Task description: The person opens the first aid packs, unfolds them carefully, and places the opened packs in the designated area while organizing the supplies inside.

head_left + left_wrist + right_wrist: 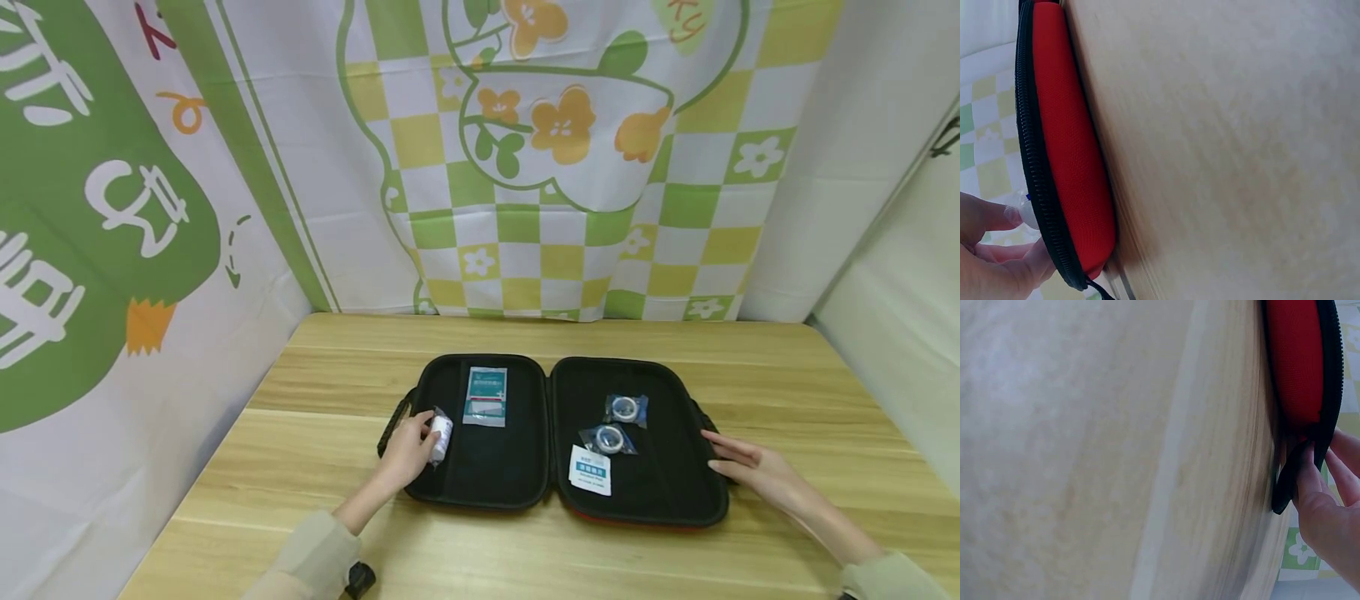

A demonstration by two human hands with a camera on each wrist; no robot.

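Note:
A black-lined zip case (495, 475) with a red shell (1075, 144) lies spread open on the wooden table. My left hand (408, 450) pinches a white bandage roll (441, 437) in clear wrap, at the left edge of the left half; in the left wrist view the rim partly hides the roll (1029, 214). Beside it lies a teal-and-white packet (486, 397). My right hand (761, 475) holds the right rim, fingers over the edge and thumb outside by a black strap (1290, 478). The right half contains two wrapped tape rolls (626, 408) and white-and-blue packets (590, 471).
The wooden table (480, 554) extends around the case on all sides. Behind it hangs a patterned curtain (517, 250), with more cloth at left and right. A black carry handle (393, 425) sticks out at the case's left side.

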